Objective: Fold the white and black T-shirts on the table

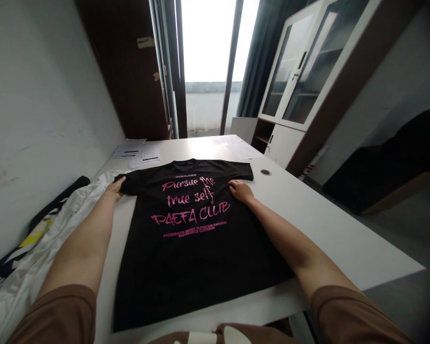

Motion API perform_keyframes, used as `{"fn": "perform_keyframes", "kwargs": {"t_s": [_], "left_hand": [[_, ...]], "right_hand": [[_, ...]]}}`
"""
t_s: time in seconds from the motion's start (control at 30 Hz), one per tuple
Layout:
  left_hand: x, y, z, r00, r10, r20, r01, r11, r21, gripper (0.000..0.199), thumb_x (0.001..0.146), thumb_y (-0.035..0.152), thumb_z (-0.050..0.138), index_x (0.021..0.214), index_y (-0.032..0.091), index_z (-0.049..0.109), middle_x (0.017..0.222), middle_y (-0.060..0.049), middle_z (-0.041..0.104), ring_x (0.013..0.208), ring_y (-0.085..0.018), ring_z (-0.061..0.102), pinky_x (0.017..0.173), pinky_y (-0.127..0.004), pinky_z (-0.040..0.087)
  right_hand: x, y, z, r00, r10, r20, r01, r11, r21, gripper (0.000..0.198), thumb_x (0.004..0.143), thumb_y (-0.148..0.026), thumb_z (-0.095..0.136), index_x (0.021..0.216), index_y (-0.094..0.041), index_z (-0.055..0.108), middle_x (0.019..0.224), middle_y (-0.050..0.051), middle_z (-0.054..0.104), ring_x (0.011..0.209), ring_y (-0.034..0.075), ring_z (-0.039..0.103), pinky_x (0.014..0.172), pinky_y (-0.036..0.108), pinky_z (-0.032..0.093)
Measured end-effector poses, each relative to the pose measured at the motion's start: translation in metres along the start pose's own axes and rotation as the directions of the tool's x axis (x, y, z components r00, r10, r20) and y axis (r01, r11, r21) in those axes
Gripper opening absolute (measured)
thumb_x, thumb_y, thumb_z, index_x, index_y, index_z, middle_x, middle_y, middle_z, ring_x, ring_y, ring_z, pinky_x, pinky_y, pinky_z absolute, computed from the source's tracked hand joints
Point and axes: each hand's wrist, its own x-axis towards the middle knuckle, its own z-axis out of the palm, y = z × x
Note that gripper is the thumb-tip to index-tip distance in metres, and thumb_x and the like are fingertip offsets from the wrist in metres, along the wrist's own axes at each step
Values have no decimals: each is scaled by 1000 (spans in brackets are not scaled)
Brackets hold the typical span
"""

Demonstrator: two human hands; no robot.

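A black T-shirt (200, 267) with pink lettering lies spread flat, its collar away from me and its hem towards me. At the end of its left sleeve, my left hand (117, 187) is closed on the cloth, thumb on top. My right hand (241, 191) rests on the shirt below the right sleeve. Its fingers are curled together against the fabric, and their tips are partly hidden.
The shirt lies on a white table (329, 239) with a round cable hole (265, 172). Papers (143, 155) lie at the far left. White cloth (32, 267) and dark printed clothes (36, 229) are heaped along the left wall. A glass-door cabinet (290, 95) stands behind.
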Motion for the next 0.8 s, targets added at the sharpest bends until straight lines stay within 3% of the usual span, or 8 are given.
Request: {"fn": "perform_keyframes", "kwargs": {"t_s": [0.13, 0.23, 0.4, 0.53, 0.7, 0.8], "left_hand": [[7, 1, -10, 993, 9, -115, -2, 998, 61, 49, 77, 2, 72, 123, 10, 60, 91, -4, 66, 85, -20, 63, 85, -47, 59], [6, -1, -15, 988, 69, -137, -62, 997, 51, 60, 80, -5, 63, 137, 12, 54, 104, -3, 66, 86, -13, 60, 92, -42, 56], [-2, -4, -15, 986, 168, 8, -168, 985, -35, 70, 84, -9, 51, 146, 24, 52, 121, -1, 67, 88, -10, 64, 92, -33, 57], [-6, 1, -12, 953, 280, 117, -265, 955, -134, 69, 81, -12, 48, 140, 21, 58, 125, -1, 68, 96, -11, 65, 95, -29, 55], [-6, 5, -14, 974, 221, -53, -218, 974, 56, 50, 87, -1, 54, 136, 10, 52, 108, -3, 67, 91, -11, 61, 93, -32, 53], [-10, 4, -18, 978, 204, -35, -198, 971, 135, 39, 85, 4, 62, 123, 7, 55, 87, 1, 63, 86, -14, 59, 90, -35, 52]], "right_hand": [[0, -2, -1, 1000, -2, 0, 2, 1000, -2, 29, 100, -28, 54, 124, -24, 70, 131, 6, 68, 121, 22, 60, 105, 32, 45], [0, -1, -1, 1000, -6, -4, 6, 1000, -3, 29, 100, -29, 54, 125, -24, 69, 130, 6, 68, 121, 22, 60, 105, 32, 45], [0, 1, 2, 1000, -18, -16, 18, 1000, 4, 28, 100, -29, 53, 123, -24, 70, 130, 6, 68, 121, 22, 60, 104, 32, 45], [0, 2, 3, 1000, -9, -14, 9, 1000, -1, 28, 100, -29, 54, 123, -25, 70, 130, 5, 68, 121, 22, 60, 104, 32, 45], [0, 1, 2, 1000, -7, -10, 7, 1000, -7, 29, 100, -28, 54, 124, -25, 69, 130, 6, 68, 120, 22, 60, 104, 33, 46], [0, 0, 1, 1000, -1, -5, 1, 1000, -6, 30, 100, -28, 54, 125, -25, 69, 130, 6, 68, 121, 22, 60, 105, 33, 45]]}}
